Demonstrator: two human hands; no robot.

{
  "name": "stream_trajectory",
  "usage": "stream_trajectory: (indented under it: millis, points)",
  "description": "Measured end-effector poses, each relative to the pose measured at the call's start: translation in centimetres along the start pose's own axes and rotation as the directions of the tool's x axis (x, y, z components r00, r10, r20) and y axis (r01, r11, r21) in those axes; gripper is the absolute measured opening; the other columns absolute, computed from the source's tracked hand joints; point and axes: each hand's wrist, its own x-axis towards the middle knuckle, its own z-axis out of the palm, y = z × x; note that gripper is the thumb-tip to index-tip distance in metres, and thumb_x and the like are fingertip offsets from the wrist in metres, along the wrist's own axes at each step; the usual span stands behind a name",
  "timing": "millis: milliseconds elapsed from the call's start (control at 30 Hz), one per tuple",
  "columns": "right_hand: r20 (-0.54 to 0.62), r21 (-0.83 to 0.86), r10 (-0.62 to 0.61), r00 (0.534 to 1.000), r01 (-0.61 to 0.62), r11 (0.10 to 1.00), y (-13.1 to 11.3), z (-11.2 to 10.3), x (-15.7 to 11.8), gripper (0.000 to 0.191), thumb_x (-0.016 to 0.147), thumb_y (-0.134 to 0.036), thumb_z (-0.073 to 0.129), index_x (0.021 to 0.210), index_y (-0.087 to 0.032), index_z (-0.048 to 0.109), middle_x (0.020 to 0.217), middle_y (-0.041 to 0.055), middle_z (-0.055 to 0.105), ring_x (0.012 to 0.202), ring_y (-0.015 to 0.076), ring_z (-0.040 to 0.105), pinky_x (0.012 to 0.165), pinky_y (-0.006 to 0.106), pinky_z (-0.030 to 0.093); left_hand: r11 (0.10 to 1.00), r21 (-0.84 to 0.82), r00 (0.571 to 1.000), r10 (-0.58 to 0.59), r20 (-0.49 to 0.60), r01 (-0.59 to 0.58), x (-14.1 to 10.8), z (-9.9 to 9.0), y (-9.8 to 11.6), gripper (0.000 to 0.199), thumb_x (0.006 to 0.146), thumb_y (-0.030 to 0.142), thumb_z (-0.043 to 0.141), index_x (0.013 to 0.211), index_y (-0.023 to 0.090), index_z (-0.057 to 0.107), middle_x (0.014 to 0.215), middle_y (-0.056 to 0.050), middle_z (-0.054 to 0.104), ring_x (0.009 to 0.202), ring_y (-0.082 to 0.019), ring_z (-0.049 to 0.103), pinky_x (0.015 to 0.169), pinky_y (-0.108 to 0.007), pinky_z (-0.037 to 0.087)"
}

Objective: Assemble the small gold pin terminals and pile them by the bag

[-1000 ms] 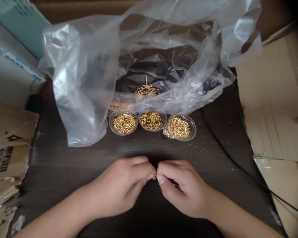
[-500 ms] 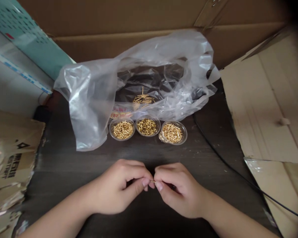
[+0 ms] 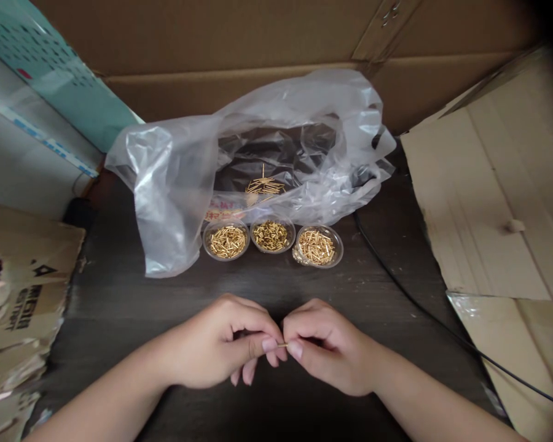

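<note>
Between my fingertips lies a thin gold-coloured metal pin [image 3: 282,345], level and mostly covered by the fingers. My left hand [image 3: 233,344] pinches its left end between thumb and forefinger, the other fingers curled below. The right end sits in the pinch of my right hand [image 3: 327,347]. Beyond the hands stand three clear round cups: the left cup [image 3: 204,248] and right cup [image 3: 341,250] hold short gold pieces, and the middle cup [image 3: 294,239] holds darker, smaller ones. Longer gold pins [image 3: 265,186] lie in a heap in the plastic bag behind them.
The clear plastic bag [image 3: 175,159] spreads open across the back of the dark table [image 3: 120,301]. A black cable [image 3: 405,291] runs down the right side. Cardboard [image 3: 470,202] borders the right, a printed carton [image 3: 27,294] the left, and a cardboard wall [image 3: 235,37] the back.
The pin and both fingertips have come slightly lower in view. More of my left hand's lower fingers now show beneath the thumb. Cups and bag shift slightly with the camera.
</note>
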Motion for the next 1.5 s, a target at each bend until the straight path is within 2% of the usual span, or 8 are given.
stream_trajectory:
  millis: [333, 733, 967, 1167, 1267, 1400, 1500]
  points:
    - [0.034, 0.009, 0.022, 0.999, -0.022, 1.0, 0.45, -0.16, -0.12, 0.023, 0.087, -0.014, 0.05, 0.065, -0.018, 0.048, 0.053, -0.0067, 0.043, 0.048, 0.0062, 0.041, 0.052, 0.019, 0.034, 0.999, 0.028, 0.999, -0.043, -0.015, 0.044, 0.2, -0.12, 0.2, 0.024, 0.098, 0.023, 0.059, 0.084, 0.009, 0.072, 0.074, -0.002, 0.062, 0.05, -0.006, 0.06, 0.045, -0.012, 0.051]
    - [0.038, -0.037, 0.064, 0.997, -0.063, 0.997, 0.32, 0.1, -0.37, 0.025, 0.09, -0.015, 0.047, 0.066, -0.019, 0.042, 0.056, -0.0064, 0.041, 0.051, 0.0069, 0.041, 0.053, 0.021, 0.033, 0.997, 0.065, 0.999, -0.029, -0.043, 0.032, 0.39, -0.07, 0.13, 0.024, 0.098, 0.021, 0.057, 0.081, 0.01, 0.069, 0.076, -0.003, 0.063, 0.05, -0.007, 0.061, 0.043, -0.013, 0.051]
    - [0.001, -0.044, 0.062, 0.998, -0.062, 0.997, 0.37, 0.17, -0.29, 0.021, 0.092, -0.014, 0.048, 0.072, -0.018, 0.053, 0.06, -0.0061, 0.046, 0.053, 0.0065, 0.042, 0.055, 0.02, 0.033, 0.997, 0.08, 0.997, 0.0, -0.078, 0.007, 0.36, 0.14, -0.21, 0.025, 0.099, 0.021, 0.055, 0.08, 0.011, 0.067, 0.075, -0.002, 0.062, 0.049, -0.007, 0.06, 0.042, -0.013, 0.05]
    - [-0.095, 0.053, 0.111, 0.989, -0.106, 0.993, 0.52, 0.24, -0.09, 0.032, 0.1, -0.026, 0.051, 0.07, -0.017, 0.057, 0.059, -0.0049, 0.05, 0.053, 0.0073, 0.044, 0.053, 0.02, 0.034, 0.999, 0.028, 0.985, 0.039, -0.168, -0.035, 0.38, 0.4, -0.19, 0.027, 0.1, 0.028, 0.055, 0.083, 0.011, 0.067, 0.073, -0.002, 0.06, 0.048, -0.009, 0.062, 0.044, -0.017, 0.053]
    - [-0.104, 0.069, 0.17, 0.98, -0.163, 0.984, 0.62, 0.28, -0.2, 0.036, 0.102, -0.034, 0.051, 0.071, -0.017, 0.057, 0.057, -0.0052, 0.048, 0.053, 0.0076, 0.044, 0.053, 0.02, 0.033, 0.985, 0.144, 0.962, 0.129, -0.24, -0.097, 0.18, 0.53, -0.14, 0.022, 0.098, 0.025, 0.059, 0.085, 0.011, 0.068, 0.076, -0.002, 0.061, 0.05, -0.008, 0.063, 0.046, -0.017, 0.053]
    - [-0.089, 0.029, 0.176, 0.98, -0.174, 0.984, 0.63, 0.3, -0.2, 0.039, 0.103, -0.037, 0.052, 0.071, -0.016, 0.061, 0.056, -0.0056, 0.046, 0.053, 0.0073, 0.042, 0.052, 0.02, 0.031, 0.92, 0.349, 0.879, 0.31, -0.364, -0.18, 0.1, 0.42, -0.35, 0.008, 0.093, 0.019, 0.068, 0.094, 0.014, 0.075, 0.081, -0.003, 0.065, 0.057, -0.008, 0.062, 0.053, -0.018, 0.051]
    - [-0.089, -0.004, 0.172, 0.981, -0.173, 0.985, 0.76, 0.39, -0.05, 0.041, 0.103, -0.038, 0.052, 0.07, -0.016, 0.063, 0.056, -0.0053, 0.048, 0.054, 0.0075, 0.044, 0.054, 0.02, 0.033, 0.869, 0.416, 0.835, 0.425, -0.349, -0.268, 0.18, 0.28, -0.49, 0.011, 0.093, 0.018, 0.069, 0.098, 0.019, 0.079, 0.085, -0.004, 0.07, 0.071, -0.012, 0.066, 0.064, -0.021, 0.052]
